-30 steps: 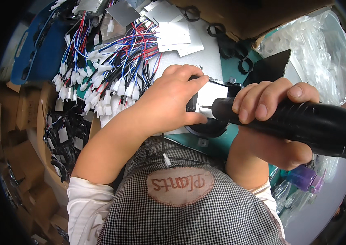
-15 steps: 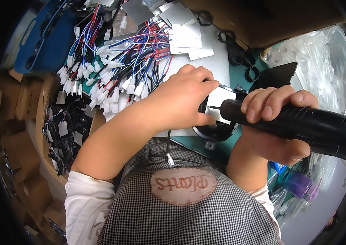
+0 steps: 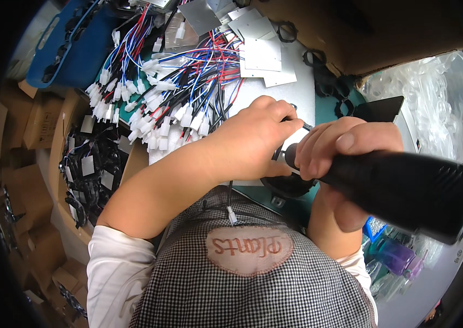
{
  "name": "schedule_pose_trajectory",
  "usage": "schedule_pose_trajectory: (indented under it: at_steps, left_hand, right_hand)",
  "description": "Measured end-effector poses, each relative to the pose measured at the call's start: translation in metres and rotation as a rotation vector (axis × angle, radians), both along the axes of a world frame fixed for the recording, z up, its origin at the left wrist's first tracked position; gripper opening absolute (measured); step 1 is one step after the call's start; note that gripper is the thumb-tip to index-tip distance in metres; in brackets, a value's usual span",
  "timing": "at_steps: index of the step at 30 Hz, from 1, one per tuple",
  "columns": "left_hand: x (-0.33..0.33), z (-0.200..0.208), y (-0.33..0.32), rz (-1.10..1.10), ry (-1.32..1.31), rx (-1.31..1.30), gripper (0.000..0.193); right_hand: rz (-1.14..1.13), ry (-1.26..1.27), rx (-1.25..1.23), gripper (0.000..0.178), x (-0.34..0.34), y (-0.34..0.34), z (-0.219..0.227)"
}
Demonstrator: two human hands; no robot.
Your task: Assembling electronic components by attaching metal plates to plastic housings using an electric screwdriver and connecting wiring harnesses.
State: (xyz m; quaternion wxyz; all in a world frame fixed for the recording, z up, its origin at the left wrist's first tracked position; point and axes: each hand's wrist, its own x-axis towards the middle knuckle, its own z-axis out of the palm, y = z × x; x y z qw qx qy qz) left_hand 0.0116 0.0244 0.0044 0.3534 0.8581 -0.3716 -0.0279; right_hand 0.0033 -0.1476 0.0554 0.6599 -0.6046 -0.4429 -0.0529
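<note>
My left hand (image 3: 259, 134) is closed on the edge of a round black housing (image 3: 292, 187) with a silver metal plate (image 3: 296, 138) on it. Thumb and fingers grip either side of that plate. In my right hand (image 3: 346, 143) is a thick black electric screwdriver (image 3: 406, 188), its nose pointing left at the plate. The bit's tip is mostly hidden by the nose and my fingers. Below my left wrist, a dark cable with a white connector (image 3: 232, 215) hangs over my checked apron.
Wire bundles with white connectors (image 3: 174, 112) and loose silver plates (image 3: 262, 57) lie beyond my left arm. Black rings (image 3: 343, 104) are at the far right beside clear plastic bags (image 3: 434, 109). A box of black parts (image 3: 86, 164), a blue basket (image 3: 65, 54) and a purple bottle (image 3: 398, 257) stand around.
The screwdriver's nose has moved closer to the plate, and its rear end has swung toward me. My right hand has shifted left, covering more of the plate. The whole view has shifted slightly.
</note>
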Motion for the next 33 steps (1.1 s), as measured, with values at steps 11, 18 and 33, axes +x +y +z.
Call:
schedule_pose_trajectory:
  at_steps: [11,18,33]
  left_hand:
    - [-0.011,0.001,-0.002,0.117,0.155,-0.014,0.072]
    - [-0.032,0.007,0.035,0.311,-0.157,-0.284,0.072]
    - [-0.218,-0.128,0.345,2.121,-0.219,-0.058,0.069]
  right_hand:
    - [-0.188,0.166,0.456,0.069,-0.019,0.007,-0.017]
    - [-0.09,0.051,0.569,0.066,-0.043,-0.022,0.025]
    - [-0.298,0.151,0.571,0.063,-0.03,-0.048,0.009]
